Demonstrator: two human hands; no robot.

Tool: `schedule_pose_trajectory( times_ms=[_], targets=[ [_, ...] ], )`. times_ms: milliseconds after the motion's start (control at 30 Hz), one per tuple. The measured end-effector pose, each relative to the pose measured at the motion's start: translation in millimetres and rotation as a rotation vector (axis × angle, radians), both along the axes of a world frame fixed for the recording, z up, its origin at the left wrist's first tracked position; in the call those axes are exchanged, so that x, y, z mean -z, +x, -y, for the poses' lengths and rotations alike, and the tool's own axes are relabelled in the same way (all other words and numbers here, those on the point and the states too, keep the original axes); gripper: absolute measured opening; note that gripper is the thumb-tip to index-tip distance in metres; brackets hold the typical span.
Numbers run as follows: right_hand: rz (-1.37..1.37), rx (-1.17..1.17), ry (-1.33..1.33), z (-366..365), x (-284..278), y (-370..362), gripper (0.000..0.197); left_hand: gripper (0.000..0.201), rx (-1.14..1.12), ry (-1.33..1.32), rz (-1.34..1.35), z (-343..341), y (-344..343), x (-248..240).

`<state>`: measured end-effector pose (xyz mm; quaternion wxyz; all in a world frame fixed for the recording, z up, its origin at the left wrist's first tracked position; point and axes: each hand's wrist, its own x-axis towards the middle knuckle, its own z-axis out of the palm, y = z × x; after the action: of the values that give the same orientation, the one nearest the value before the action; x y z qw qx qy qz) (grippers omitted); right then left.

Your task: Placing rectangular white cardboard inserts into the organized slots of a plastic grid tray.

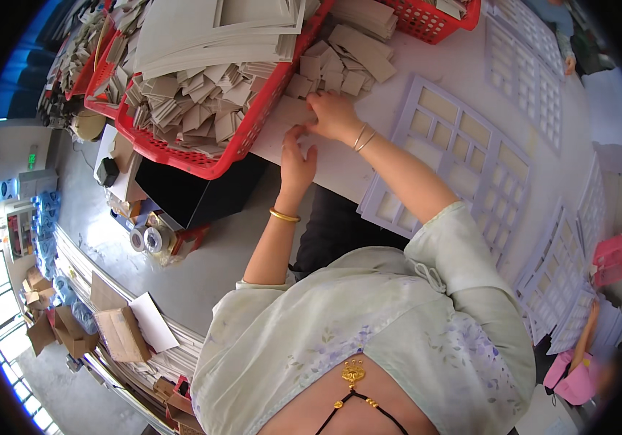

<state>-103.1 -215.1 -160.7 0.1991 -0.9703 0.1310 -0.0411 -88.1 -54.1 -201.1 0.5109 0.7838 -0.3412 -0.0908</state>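
My two hands meet over the near left edge of a white table, between a red basket and a framed panel. My right hand (332, 116) has its fingers bent beside loose grey cardboard pieces (336, 69); anything in its grip is too small to make out. My left hand (298, 165) is raised just below it, thumb apart from the fingers, its fingertips close to my right hand's. To the right lies a pale lilac panel (463, 109) with several rectangular openings, many showing grey board. My right forearm crosses its near corner.
A red plastic basket (213, 168) heaped with cardboard pieces and large grey sheets overhangs the table's left end. Another red basket (438, 27) stands farther back. More gridded panels (525, 76) lie at the right. A person's hand (570, 65) shows at far right. Tape rolls (155, 239) sit below left.
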Motion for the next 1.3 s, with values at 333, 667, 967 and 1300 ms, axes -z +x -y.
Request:
schedule_pose_trajectory(
  times_ms=[333, 667, 967, 1300],
  targets=[
    [0.037, 0.022, 0.028, 8.6, -6.9, -8.3, 0.031, 0.050, -0.062, 0.003, -0.040, -8.6, -6.4, -5.7],
    [0.030, 0.117, 0.613, 35.0, -0.2, -27.8, 0.035, 0.046, -0.138, 0.003, -0.012, -7.5, -4.1, -13.2],
    [0.201, 0.018, 0.580, 45.2, -51.2, -132.8, 0.030, 0.065, 0.054, -0.151, -0.058, 21.3, -21.8, -63.9],
    [0.226, 0.222, 0.946, 52.2, -68.2, -239.1, 0.028, 0.065, 0.567, -0.329, -0.415, 69.2, -68.3, -68.6]
  ],
)
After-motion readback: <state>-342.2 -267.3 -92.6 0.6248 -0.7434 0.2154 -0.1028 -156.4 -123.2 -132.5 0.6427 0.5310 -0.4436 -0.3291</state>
